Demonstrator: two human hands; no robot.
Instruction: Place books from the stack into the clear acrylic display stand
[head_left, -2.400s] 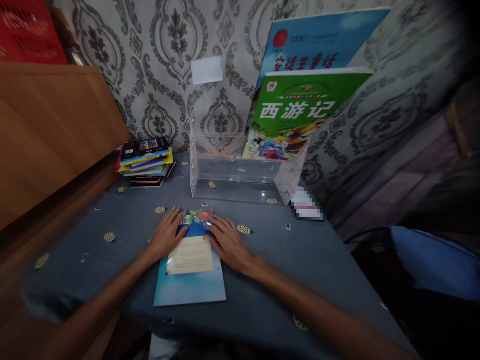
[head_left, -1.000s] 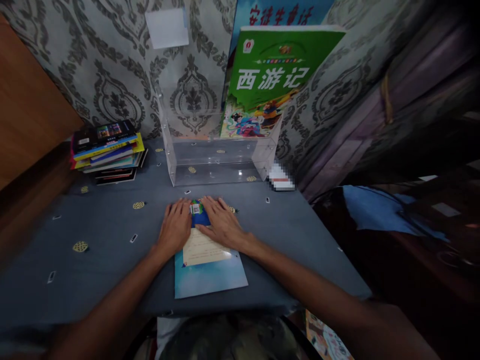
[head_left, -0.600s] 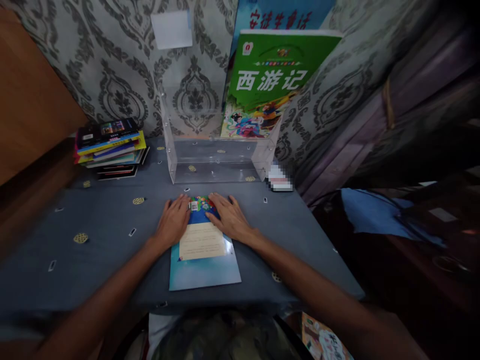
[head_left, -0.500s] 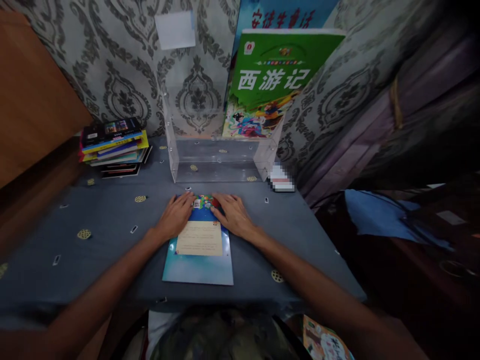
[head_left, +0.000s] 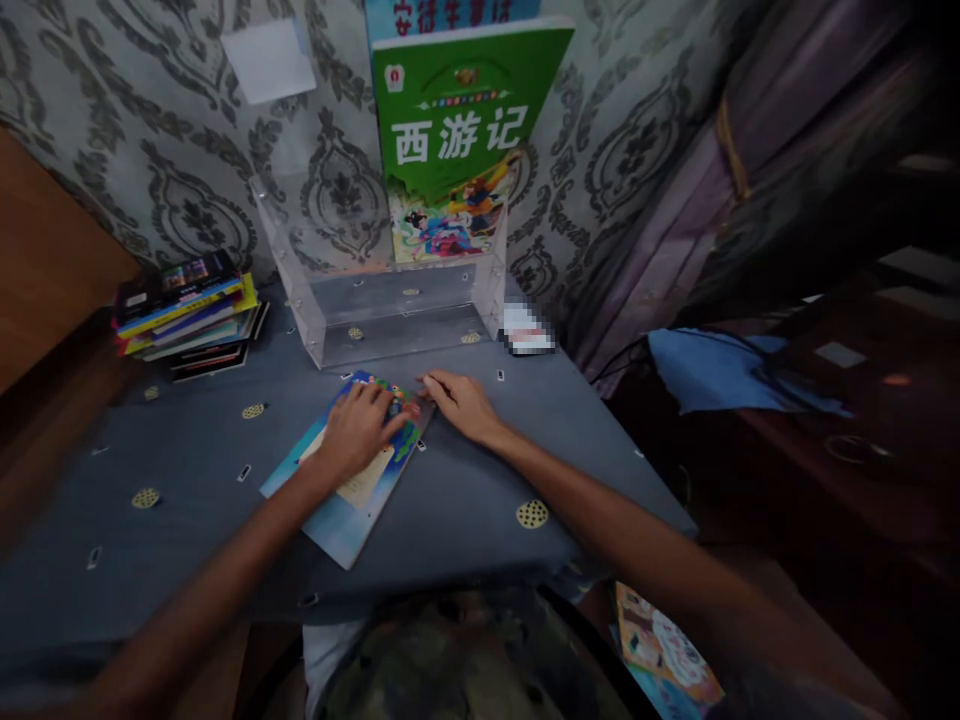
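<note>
the book [head_left: 365, 487] lies aslant on the tabletop [head_left: 465, 540], stack [head_left: 187, 305] at its ten o'clock, rack [head_left: 397, 337] at twelve, left hand [head_left: 356, 430] over it, grip spread apart, right hand [head_left: 463, 404] at its two o'clock corner, grip impossible to tell.

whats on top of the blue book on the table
The left hand lies across the blue book, covering part of its cream panel. The right hand is at its rightmost corner. The cover beneath the left hand cannot be seen.
</note>
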